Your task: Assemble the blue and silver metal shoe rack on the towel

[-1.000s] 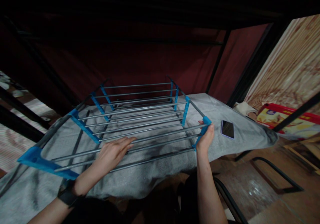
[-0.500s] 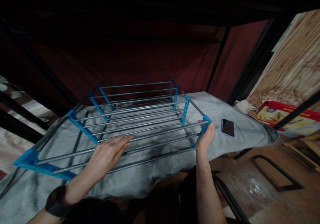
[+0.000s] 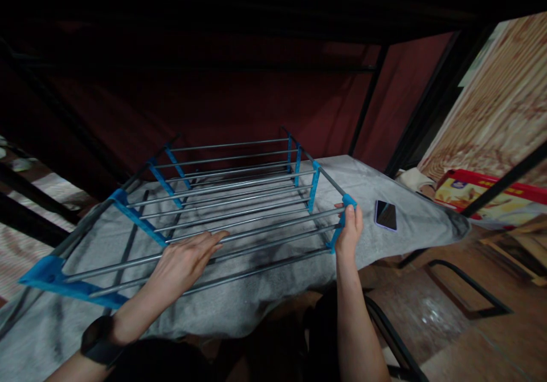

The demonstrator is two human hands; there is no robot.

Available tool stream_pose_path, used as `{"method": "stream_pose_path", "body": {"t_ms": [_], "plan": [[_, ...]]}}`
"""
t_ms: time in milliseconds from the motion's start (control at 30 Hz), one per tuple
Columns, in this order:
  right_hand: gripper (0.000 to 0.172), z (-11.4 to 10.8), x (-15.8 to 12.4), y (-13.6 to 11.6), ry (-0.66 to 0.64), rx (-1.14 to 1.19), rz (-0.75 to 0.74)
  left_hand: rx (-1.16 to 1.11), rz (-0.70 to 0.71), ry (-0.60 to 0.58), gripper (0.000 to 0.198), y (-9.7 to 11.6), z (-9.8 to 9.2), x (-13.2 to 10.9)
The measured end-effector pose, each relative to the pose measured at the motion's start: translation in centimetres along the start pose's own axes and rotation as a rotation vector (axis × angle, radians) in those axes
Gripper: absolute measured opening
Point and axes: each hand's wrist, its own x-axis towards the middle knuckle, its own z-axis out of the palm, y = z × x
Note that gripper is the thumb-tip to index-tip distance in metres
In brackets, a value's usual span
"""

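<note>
A metal rack (image 3: pixel 239 200) with grey rods and blue plastic brackets stands on a grey cloth (image 3: pixel 265 296) over a table. My left hand (image 3: pixel 182 262) lies flat on the front rods, fingers stretched out towards the right. A dark watch sits on that wrist. My right hand (image 3: pixel 349 231) is closed round the blue corner bracket (image 3: pixel 347 202) at the rack's near right end.
A phone (image 3: pixel 386 215) lies face up on the cloth just right of the rack. A red and yellow box (image 3: pixel 478 194) sits further right by a wooden panel. Black metal frame bars run around the table. A dark chair frame stands on the floor at lower right.
My left forearm has drawn back a little towards me, showing the watch. My right hand has closed further round the blue corner bracket. The view has shifted slightly right.
</note>
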Motion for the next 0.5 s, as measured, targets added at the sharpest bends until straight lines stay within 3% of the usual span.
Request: {"method": "stream_pose_path", "body": {"t_ms": [233, 500], "plan": [[0.050, -0.70, -0.06, -0.26, -0.089, -0.024, -0.009, -0.015, 0.001, -0.005, 0.047, -0.33, 0.28, -0.20], [0.053, -0.63, -0.52, 0.03, -0.092, -0.038, 0.005, -0.070, -0.003, -0.033, 0.046, -0.98, 0.70, -0.09]]}}
